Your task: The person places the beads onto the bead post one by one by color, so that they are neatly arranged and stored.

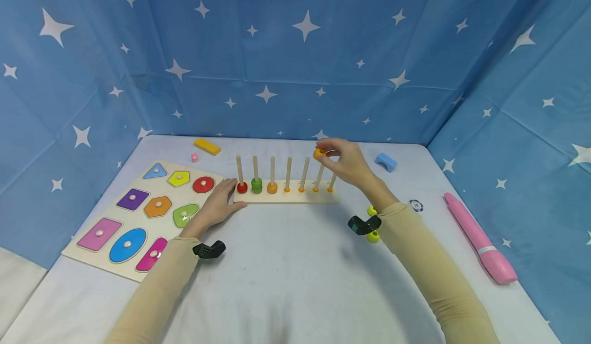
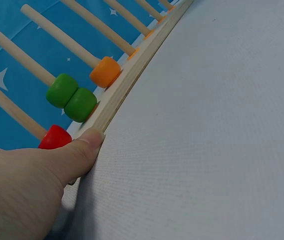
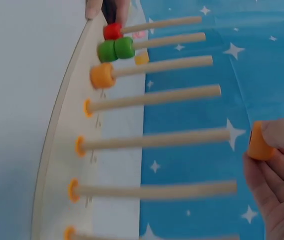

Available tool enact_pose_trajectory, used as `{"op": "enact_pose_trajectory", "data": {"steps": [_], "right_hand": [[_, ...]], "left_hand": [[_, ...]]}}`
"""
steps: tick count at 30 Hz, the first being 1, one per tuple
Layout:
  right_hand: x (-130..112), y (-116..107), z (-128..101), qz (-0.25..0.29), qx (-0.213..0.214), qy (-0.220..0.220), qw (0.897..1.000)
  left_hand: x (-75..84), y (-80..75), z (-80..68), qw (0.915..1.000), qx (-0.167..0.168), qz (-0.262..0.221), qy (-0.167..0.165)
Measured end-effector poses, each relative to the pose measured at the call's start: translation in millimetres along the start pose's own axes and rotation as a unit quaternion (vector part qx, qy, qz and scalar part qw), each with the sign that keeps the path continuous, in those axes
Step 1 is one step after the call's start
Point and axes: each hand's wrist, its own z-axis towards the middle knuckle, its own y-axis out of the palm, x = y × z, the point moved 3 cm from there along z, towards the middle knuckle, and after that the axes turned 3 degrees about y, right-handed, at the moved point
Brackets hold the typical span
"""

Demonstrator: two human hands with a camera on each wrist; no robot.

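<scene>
Star-printed blue cloth behind pale worktop; we note right hand (image 1: 347, 162) pinching orange bead (image 1: 319, 154) above peg board (image 1: 286, 196); light, hard, smooth, best held by its rim; left hand (image 1: 220, 205) flat, steadying board.

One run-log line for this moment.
left hand: steadies peg board | right hand: pinches orange bead above pegs | beads on three pegs

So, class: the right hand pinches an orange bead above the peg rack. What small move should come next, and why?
Probably lower the orange bead onto a peg top just below the right hand. It is pinched level with the peg tips, not yet threaded, and the left hand braces the rack at its red-bead end. Which peg sits directly under it is hard to tell.
</scene>
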Motion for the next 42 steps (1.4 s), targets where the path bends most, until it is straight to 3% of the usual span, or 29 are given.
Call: {"op": "enact_pose_trajectory", "data": {"steps": [12,19,36,42], "right_hand": [[-28.9,53.4,41.5,0.017,-0.056,-0.015,0.998],[-31.7,72.3,46.8,0.016,-0.08,-0.009,0.997],[-39.6,85.9,54.4,-0.02,-0.106,0.01,0.994],[-38.6,81.7,52.7,-0.027,-0.088,0.01,0.996]], "left_hand": [[-1.4,0.2,-0.6,1.0,-0.002,-0.002,0.001],[0.2,2.4,0.7,1.0,-0.003,-0.009,0.003],[-1.9,0.8,-1.4,1.0,0.001,0.0,0.005],[-1.3,1.6,-0.8,1.0,0.002,-0.003,0.003]]}}
